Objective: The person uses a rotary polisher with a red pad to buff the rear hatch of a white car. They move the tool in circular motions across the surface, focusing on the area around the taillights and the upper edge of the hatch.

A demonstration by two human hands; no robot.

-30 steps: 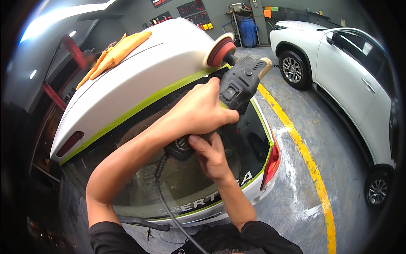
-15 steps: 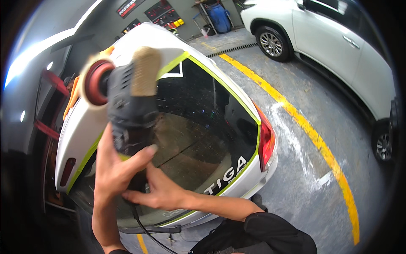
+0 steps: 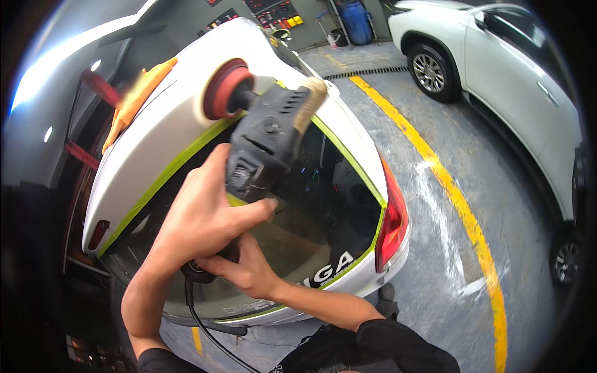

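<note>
Gripped in both hands, the black polisher (image 3: pixel 267 140) holds its red pad (image 3: pixel 227 93) over the white car's (image 3: pixel 171 118) rear roof edge; left-hand fingers (image 3: pixel 196 214) wrap its body, right-hand fingers (image 3: pixel 249 267) clasp its rear. Below, white lettering (image 3: pixel 336 268) crosses the dark window (image 3: pixel 333 211).

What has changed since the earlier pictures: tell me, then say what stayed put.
The polisher swung left over the white panel above the rear window, then partway back right; its pad is now near the panel's right end. The left hand and right hand moved with it, both still holding it. The orange cloth, green tape and second vehicle stayed put.
</note>
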